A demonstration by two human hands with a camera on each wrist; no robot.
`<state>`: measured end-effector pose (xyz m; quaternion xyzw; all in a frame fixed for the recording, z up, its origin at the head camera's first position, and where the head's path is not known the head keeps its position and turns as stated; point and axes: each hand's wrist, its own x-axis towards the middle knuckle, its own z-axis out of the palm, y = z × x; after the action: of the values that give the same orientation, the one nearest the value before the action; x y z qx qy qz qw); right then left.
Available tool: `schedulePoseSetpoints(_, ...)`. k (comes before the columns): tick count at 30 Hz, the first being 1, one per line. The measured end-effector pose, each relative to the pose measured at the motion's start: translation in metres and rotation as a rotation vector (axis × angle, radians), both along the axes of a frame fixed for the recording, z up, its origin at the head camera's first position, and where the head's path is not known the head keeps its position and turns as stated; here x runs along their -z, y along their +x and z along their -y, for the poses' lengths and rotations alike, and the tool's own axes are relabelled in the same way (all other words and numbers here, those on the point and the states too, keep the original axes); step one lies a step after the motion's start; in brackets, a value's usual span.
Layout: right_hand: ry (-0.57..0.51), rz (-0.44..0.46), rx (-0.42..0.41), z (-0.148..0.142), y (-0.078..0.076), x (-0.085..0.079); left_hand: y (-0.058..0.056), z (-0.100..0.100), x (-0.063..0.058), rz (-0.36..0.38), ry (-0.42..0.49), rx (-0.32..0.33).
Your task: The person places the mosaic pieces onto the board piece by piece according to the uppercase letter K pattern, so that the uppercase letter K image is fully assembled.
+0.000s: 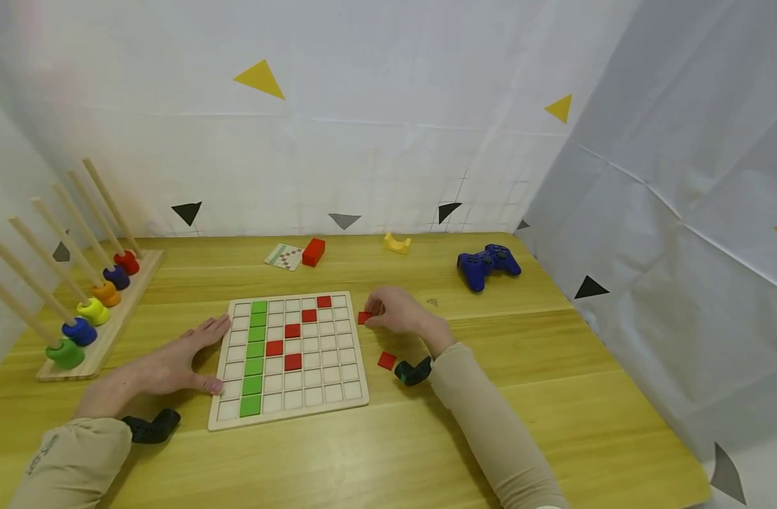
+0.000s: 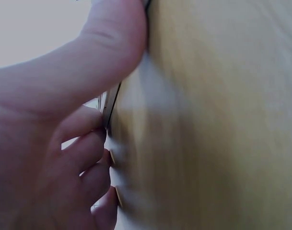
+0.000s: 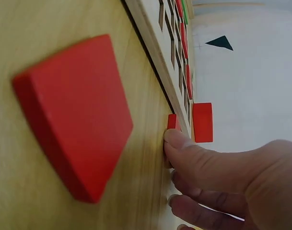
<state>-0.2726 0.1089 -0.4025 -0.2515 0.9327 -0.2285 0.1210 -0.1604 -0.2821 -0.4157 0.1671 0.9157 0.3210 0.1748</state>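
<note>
A pale wooden grid board (image 1: pixel 312 371) lies flat on the table, holding one column of green tiles (image 1: pixel 254 350) and several red tiles (image 1: pixel 293 331), most in a diagonal. My left hand (image 1: pixel 172 362) rests at the board's left edge, thumb and fingertips against it, fingers stretched out. Just off the board's right edge, my right hand (image 1: pixel 397 311) pinches a red square tile (image 3: pixel 172 121) between thumb and fingers. A second loose red tile (image 3: pixel 78 115) lies on the table beside the board, nearer to me, below the right hand.
On the left stands a peg rack (image 1: pixel 124 311) with coloured rings on its base. Toward the back lie a small pattern card (image 1: pixel 284 256), a red block (image 1: pixel 314 252) and a yellow arch-shaped block (image 1: pixel 397 244). A blue game controller (image 1: pixel 488 266) sits at back right.
</note>
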Motion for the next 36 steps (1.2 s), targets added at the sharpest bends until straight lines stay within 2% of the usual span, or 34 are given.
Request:
schedulePoseSetpoints(13, 0.044, -0.027, -0.007, 0.0, 0.0, 0.002, 0.0, -0.001, -0.001, 0.002, -0.003, -0.003)
schedulePoseSetpoints(19, 0.056, -0.013, -0.003, 0.0, 0.0, 0.001, 0.0, 0.0, -0.001, 0.001, -0.004, -0.003)
schedulePoseSetpoints(24, 0.041, -0.018, 0.004, 0.002, 0.0, 0.0, 0.0, 0.0, -0.001, 0.007, -0.008, -0.004)
schedulePoseSetpoints(30, -0.023, -0.053, -0.042, 0.011, 0.011, -0.018, 0.0, -0.001, -0.001, 0.007, -0.013, -0.003)
schedulePoseSetpoints(36, -0.009, -0.103, -0.166, 0.026, 0.029, -0.039, 0.0, -0.001, -0.002, 0.008, -0.007, -0.008)
